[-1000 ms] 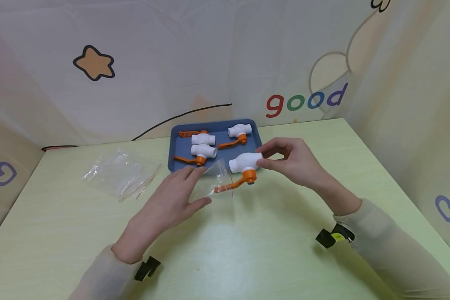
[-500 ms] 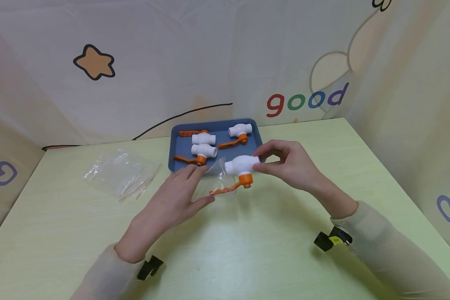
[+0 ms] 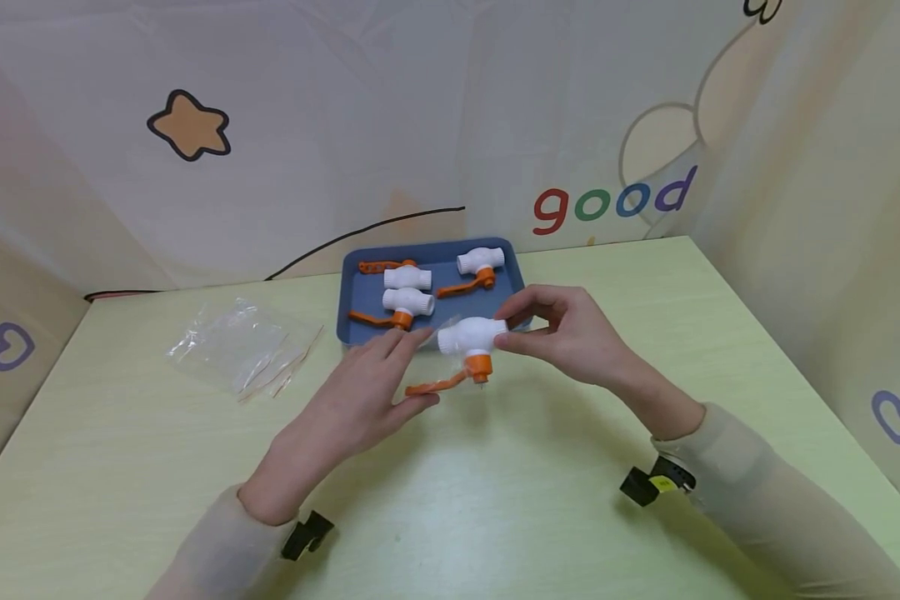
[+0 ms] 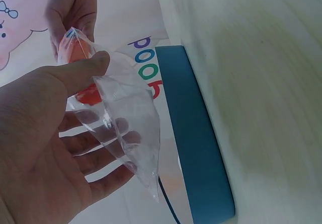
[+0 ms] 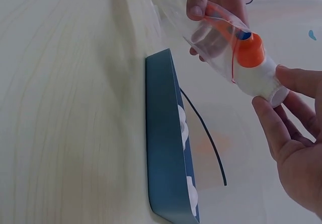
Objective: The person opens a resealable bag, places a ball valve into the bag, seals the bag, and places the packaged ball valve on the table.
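A white ball valve (image 3: pixel 471 336) with an orange lever is held above the table, its lever end inside a clear zip bag (image 4: pixel 132 121). My right hand (image 3: pixel 581 337) pinches the bare white end of the valve between thumb and fingers. The left hand (image 3: pixel 345 396) holds the bag, its thumb on one side near the orange lever (image 3: pixel 435 386) and its fingers spread behind the film. In the right wrist view the bag's red-edged mouth crosses the white body (image 5: pixel 256 80), just past the orange cap.
Behind the hands stands a blue tray (image 3: pixel 351 287) with several more orange-levered valves (image 3: pixel 407 302). Clear zip bags (image 3: pixel 232 342) lie flat on the table to the left. A printed cloth (image 3: pixel 390 108) hangs along the table's back edge.
The right hand has moved left and slightly down toward the left hand, and the valve has slid deeper into the bag. The left hand has shifted slightly right.
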Demonstrator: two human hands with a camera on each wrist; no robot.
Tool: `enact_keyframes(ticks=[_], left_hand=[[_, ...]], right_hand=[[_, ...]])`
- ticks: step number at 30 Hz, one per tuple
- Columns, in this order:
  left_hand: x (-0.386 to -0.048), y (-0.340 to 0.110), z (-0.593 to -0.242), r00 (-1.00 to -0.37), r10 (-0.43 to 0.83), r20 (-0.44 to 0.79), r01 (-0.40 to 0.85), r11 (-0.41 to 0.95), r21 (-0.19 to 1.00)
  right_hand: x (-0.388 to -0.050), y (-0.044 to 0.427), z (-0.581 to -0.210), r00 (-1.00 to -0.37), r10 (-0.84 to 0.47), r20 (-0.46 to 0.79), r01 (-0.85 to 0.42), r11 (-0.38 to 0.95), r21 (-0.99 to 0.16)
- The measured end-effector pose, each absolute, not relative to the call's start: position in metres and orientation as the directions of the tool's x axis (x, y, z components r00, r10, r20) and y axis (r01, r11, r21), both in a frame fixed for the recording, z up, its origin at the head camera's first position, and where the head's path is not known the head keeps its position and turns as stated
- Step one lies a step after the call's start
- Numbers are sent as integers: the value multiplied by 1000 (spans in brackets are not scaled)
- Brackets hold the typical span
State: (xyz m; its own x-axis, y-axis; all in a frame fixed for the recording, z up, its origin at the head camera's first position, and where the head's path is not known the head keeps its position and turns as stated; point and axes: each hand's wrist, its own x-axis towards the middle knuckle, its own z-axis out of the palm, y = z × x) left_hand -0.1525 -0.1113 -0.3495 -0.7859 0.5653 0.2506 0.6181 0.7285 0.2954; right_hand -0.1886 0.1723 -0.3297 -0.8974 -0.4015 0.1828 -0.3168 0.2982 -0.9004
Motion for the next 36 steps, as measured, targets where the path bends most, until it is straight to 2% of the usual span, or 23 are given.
enact_keyframes(ticks=[12, 21, 36], left_hand=[[-150, -107, -346, -799, 558, 223, 600, 716, 358], [-150, -104, -348, -778, 573, 257, 624, 658, 422], [-149, -98, -349, -762, 578, 293, 646, 640, 417]], right_hand=[[-186, 166, -331, -904, -392, 173, -306, 309, -900], [-186, 159, -333, -895, -409, 177, -310, 286, -907], [-183, 149, -336, -905, -392, 164, -303, 324, -896]])
